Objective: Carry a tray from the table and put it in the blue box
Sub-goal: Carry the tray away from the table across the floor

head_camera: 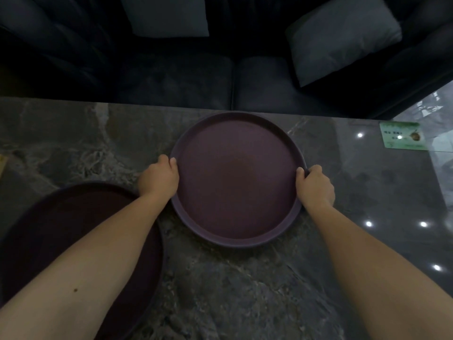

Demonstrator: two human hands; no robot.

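left hand (159,179): clasped on the left rim of the round, matte purple tray (236,179), thumb hooked over the lip onto the inner edge, other fingers hidden under or outside the rim.
right hand (315,186): clasped on the right rim of the same tray, thumb over the lip, fingers wrapped around the outside edge.
grip layout: hands on opposite sides, roughly across the tray's middle, both forearms reaching in from the near edge of the view.
tray position: at the centre of the grey marbled stone surface (220,290), close to its far edge; cannot tell whether it has left the surface or rests on it, it looks level.
tray load: empty, nothing on it.
second tray (73,241): darker round purple tray, near left, partly under the left forearm, apart from the held one, untouched.
green card (402,136): small printed card on the far right of the surface, well apart from the tray.
dark sofa (171,82): beyond the far edge, with two grey cushions (343,40).
blue box: not in view.
step in hand: grasp secured, judged as the start of the lift; carry and drop-off not yet done.
next move calls for: even two-handed lift, tray kept level, clear the second tray on the left, then turn away to find the box.
risk: low; shallow rim under thumbs only, a tilt could let it slip.
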